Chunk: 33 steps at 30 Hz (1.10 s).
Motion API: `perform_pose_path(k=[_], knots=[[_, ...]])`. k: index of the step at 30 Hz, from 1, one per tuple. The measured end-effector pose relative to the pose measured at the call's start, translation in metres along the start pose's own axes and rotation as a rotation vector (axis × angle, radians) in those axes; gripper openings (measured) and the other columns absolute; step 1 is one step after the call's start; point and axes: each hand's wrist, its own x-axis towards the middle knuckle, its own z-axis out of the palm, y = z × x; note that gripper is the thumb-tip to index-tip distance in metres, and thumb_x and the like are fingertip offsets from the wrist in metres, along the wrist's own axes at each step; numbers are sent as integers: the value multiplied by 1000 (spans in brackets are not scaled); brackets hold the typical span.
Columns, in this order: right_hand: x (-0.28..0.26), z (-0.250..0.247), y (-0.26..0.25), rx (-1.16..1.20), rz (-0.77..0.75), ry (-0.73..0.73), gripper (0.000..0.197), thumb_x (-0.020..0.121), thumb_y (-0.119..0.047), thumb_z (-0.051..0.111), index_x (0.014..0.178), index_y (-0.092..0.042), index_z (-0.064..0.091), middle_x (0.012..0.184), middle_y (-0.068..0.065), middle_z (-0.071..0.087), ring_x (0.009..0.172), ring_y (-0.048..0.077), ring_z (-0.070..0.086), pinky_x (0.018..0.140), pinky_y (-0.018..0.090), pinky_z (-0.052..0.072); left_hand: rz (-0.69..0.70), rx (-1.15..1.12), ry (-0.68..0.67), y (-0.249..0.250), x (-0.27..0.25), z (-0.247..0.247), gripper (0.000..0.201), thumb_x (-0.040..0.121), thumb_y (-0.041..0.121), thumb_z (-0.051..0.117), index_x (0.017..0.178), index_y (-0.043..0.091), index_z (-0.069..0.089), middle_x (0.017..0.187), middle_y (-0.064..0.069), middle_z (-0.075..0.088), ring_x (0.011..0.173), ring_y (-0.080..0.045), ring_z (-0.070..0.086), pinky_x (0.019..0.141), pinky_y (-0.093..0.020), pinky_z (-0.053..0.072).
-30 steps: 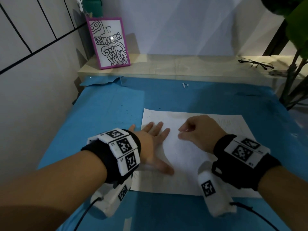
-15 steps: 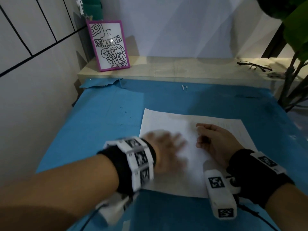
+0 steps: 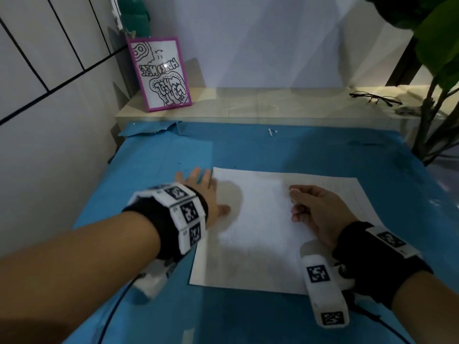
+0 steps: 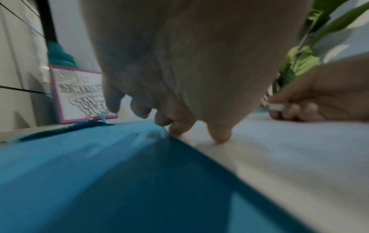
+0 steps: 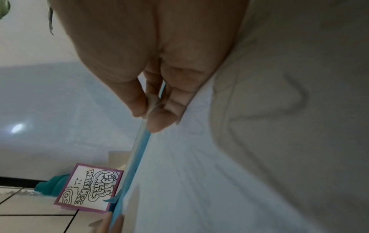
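We find the paper sheet (image 3: 263, 239) flat on the blue mat (image 3: 161, 165). The left hand (image 3: 207, 194), fingers straight, presses its left edge. The right hand (image 3: 320, 212), resting on it, pinches a small white piece (image 4: 276, 107).

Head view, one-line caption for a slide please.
Left hand flat at the left edge of the white sheet on a blue mat; right hand rests on it, pinching a small white object.

Blue table (image 3: 298, 150) carries white paper (image 3: 260, 232).

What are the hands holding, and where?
The right hand pinches a small white thing between thumb and fingertips, one end poking out; the left hand touches the paper.
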Motion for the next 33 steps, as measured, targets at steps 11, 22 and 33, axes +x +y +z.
perform_pose_path(k=[11,22,33], knots=[[-26,51,-20,-442,-147,-219,13,74,-10,77,81,-14,67,77,0,66,65,12,59,57,21,50,375,-79,-107,-43,-20,31,119,69,81,53,145,34,-25,148,21,-32,142,-5,-20,116,-48,-8],[-42,97,-15,-848,-215,-455,9,69,-13,74,68,-17,66,58,-12,60,56,-1,53,57,14,41,377,-135,-26,-45,-13,39,125,62,82,58,149,33,-17,154,15,-26,143,-8,-20,115,-55,-9],[-33,97,-17,-888,-207,-427,12,69,-18,77,75,-21,66,71,-3,64,64,10,60,63,20,45,376,-143,-24,-44,-13,39,126,62,82,58,149,34,-19,154,16,-26,143,-9,-20,115,-57,-7]])
